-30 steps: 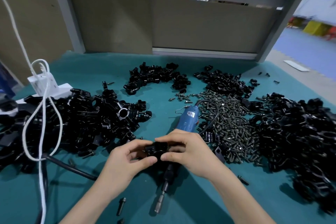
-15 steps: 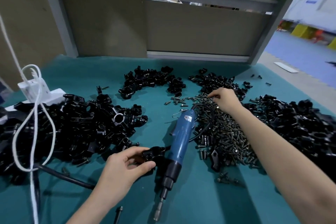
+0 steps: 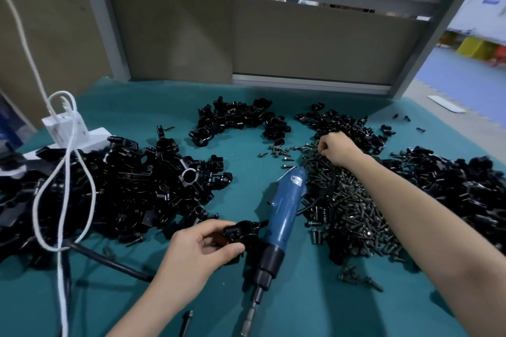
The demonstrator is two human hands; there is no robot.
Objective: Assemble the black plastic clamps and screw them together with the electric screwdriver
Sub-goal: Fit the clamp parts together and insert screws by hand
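Reaching over the teal counter, your right grip curls into the far edge of the screw pile; whether it pinches 1 yet cannot be told. The electric screwdriver lies between both grips, long axis far-to-near, bit toward you. Your left grip clasps the black clamp just left of the screwdriver, nearer it than the right grip.

Even, cool light from overhead falls on the teal counter, casting only soft, short shadows beneath the black clamp heaps, whose glossy surfaces catch small highlights. The wide lens bows and tilts the far grey post. The far right background and right edge are smeared with blur.
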